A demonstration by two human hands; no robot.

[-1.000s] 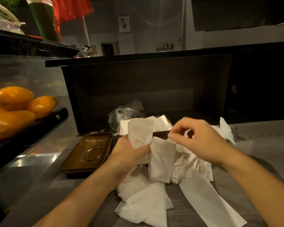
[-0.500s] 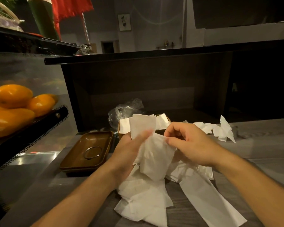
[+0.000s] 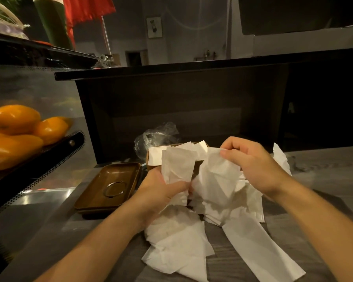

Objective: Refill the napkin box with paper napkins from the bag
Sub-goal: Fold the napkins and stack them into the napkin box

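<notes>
Head view, dim counter. Left hand (image 3: pixel 161 192) low at centre, fingers curled around a folded napkin (image 3: pixel 176 166) that stands upright from the fist, thumb pressed across its lower edge. Right hand (image 3: pixel 251 165) higher and to the right, thumb and forefinger pinching the top edge of a crumpled sheet (image 3: pixel 218 180) that hangs down between both hands. Both grips closed on paper; sheet and napkin touching near the left thumb.

Box (image 3: pixel 151 159) just behind the hands, brown, mostly hidden; white napkins (image 3: pixel 194 149) poking up out of its top at uneven angles. How full, cannot tell. Clear plastic bag (image 3: pixel 155 137) crumpled right behind the box, touching or nearly touching its far side; contents not readable.

Loose pile (image 3: pixel 177 241) of white napkins spread flat on the grey wood-grain table (image 3: pixel 324 180) beneath the forearms, overlapping each other, one long strip (image 3: pixel 259 255) running toward the lower right. More crumpled paper (image 3: pixel 281 159) past the right wrist.

Left of the box, a brown rectangular tray (image 3: pixel 114 184) stacked on another, a metal ring (image 3: pixel 114 188) lying inside. Further left, oranges (image 3: pixel 18 127) heaped behind a perforated metal panel. Dark raised counter (image 3: pixel 181 102) across the back. Red cloth (image 3: pixel 86 9) hanging at upper left.
</notes>
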